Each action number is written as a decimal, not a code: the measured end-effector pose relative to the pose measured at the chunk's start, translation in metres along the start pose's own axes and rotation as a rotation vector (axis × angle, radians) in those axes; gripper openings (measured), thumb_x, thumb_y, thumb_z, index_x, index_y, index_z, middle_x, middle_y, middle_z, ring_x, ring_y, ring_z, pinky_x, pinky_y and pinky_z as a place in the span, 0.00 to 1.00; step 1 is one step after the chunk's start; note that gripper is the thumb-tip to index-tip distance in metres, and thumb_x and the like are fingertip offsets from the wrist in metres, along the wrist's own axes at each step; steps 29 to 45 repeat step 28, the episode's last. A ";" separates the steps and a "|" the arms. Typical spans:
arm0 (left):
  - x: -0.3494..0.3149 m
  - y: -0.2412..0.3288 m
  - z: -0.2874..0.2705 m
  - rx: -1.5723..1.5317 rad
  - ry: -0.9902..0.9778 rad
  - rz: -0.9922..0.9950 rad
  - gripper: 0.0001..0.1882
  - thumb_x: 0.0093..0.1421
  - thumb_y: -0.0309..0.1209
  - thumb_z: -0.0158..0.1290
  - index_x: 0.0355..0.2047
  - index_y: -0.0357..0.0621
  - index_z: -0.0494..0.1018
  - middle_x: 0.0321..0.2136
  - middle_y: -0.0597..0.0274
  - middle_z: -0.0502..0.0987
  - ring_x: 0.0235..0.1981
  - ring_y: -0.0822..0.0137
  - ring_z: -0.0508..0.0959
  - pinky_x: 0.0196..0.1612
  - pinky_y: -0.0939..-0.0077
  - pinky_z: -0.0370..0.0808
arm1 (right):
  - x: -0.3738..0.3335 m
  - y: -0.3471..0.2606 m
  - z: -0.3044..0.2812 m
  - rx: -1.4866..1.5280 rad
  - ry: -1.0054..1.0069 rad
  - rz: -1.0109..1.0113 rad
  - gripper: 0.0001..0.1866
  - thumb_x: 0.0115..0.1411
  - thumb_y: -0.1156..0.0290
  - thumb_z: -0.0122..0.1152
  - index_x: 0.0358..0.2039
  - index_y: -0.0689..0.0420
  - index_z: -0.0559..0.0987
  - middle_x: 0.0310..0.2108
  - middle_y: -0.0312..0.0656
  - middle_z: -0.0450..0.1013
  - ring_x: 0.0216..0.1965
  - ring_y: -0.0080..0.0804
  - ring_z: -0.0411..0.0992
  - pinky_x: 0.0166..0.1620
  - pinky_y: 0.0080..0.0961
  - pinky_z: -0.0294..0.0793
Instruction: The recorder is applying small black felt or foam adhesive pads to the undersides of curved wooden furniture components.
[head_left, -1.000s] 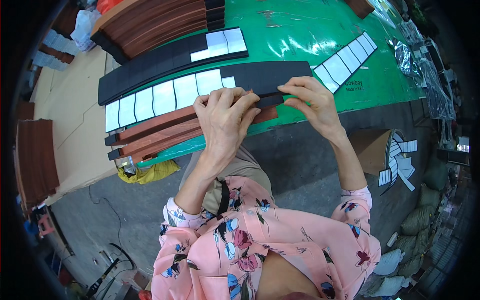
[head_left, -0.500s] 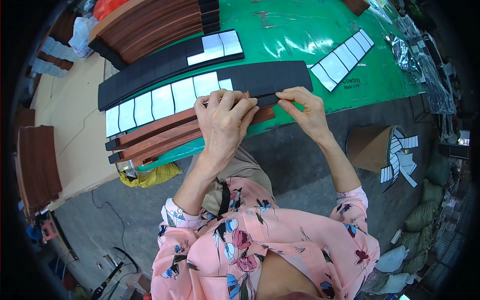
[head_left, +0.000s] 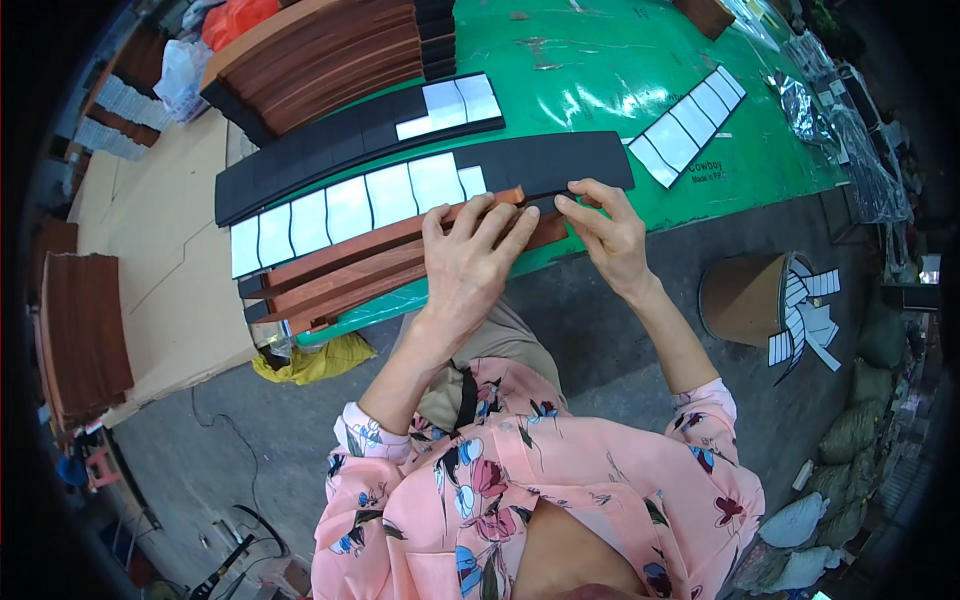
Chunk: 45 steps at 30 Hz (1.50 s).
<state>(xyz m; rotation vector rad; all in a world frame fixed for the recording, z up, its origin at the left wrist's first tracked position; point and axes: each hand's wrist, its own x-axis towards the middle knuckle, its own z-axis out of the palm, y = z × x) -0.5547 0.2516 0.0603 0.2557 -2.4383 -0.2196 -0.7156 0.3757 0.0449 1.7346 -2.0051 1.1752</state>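
My left hand (head_left: 465, 258) lies over a reddish-brown wooden slat (head_left: 375, 238), its fingers bent across the top edge and gripping it. At the slat's right end, my right hand (head_left: 612, 240) pinches a small black strip (head_left: 543, 203) between thumb and fingertips. More brown slats (head_left: 350, 275) with black ends lie alongside, nearer to me. Just beyond the slat is a long black sheet (head_left: 550, 155), its left part covered by white rectangular pieces (head_left: 345, 208). The left fingers hide part of the slat.
Behind lies another black sheet (head_left: 330, 150), near a stack of brown curved boards (head_left: 330, 65). A strip of white pieces (head_left: 688, 125) rests on the green tabletop (head_left: 600, 70). Below right, a brown bin (head_left: 740, 297) overflows with white scraps. A yellow bag (head_left: 315, 362) hangs at the table's front.
My left hand's fingers have spread and settled over the slat. The right hand has stayed at the slat's end, its fingertips slightly shifted. The whole view has moved a little.
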 end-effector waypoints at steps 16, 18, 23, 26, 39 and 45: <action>-0.146 -0.092 -0.171 -0.213 0.536 -1.037 0.26 0.50 0.26 0.56 0.51 0.39 0.65 0.43 0.58 0.68 0.36 0.69 0.71 0.37 0.77 0.67 | 0.013 0.011 -0.010 0.619 -0.444 0.701 0.36 0.53 0.69 0.61 0.61 0.56 0.58 0.55 0.34 0.59 0.37 0.20 0.64 0.41 0.19 0.67; -0.161 -0.112 -0.177 -0.407 0.363 -1.149 0.29 0.49 0.25 0.57 0.53 0.40 0.63 0.44 0.59 0.67 0.34 0.71 0.70 0.36 0.79 0.67 | 0.020 0.006 -0.008 0.678 -0.442 0.797 0.36 0.53 0.66 0.62 0.61 0.55 0.58 0.55 0.33 0.58 0.34 0.18 0.64 0.39 0.18 0.67; -0.154 -0.142 -0.170 -0.646 -0.031 -0.954 0.36 0.43 0.23 0.62 0.54 0.43 0.63 0.39 0.61 0.69 0.28 0.76 0.68 0.29 0.82 0.67 | 0.036 0.000 -0.009 0.572 -0.527 0.695 0.32 0.45 0.77 0.64 0.54 0.55 0.67 0.45 0.31 0.64 0.29 0.19 0.56 0.34 0.14 0.63; -0.150 -0.164 -0.167 -0.536 -0.195 -0.902 0.32 0.41 0.24 0.64 0.50 0.43 0.68 0.35 0.63 0.71 0.27 0.77 0.68 0.29 0.82 0.66 | 0.042 0.005 -0.009 0.471 -0.575 0.728 0.27 0.43 0.77 0.66 0.47 0.55 0.72 0.42 0.28 0.63 0.33 0.18 0.58 0.37 0.15 0.65; -0.147 -0.171 -0.170 -0.428 -0.276 -0.871 0.28 0.42 0.25 0.65 0.47 0.44 0.71 0.32 0.65 0.71 0.26 0.75 0.67 0.29 0.81 0.66 | 0.044 0.004 -0.009 0.369 -0.542 0.527 0.28 0.43 0.77 0.66 0.48 0.55 0.71 0.40 0.32 0.63 0.32 0.19 0.59 0.37 0.16 0.66; -0.147 -0.171 -0.170 -0.428 -0.276 -0.871 0.28 0.42 0.25 0.65 0.47 0.44 0.71 0.32 0.65 0.71 0.26 0.75 0.67 0.29 0.81 0.66 | 0.044 0.004 -0.009 0.369 -0.542 0.527 0.28 0.43 0.77 0.66 0.48 0.55 0.71 0.40 0.32 0.63 0.32 0.19 0.59 0.37 0.16 0.66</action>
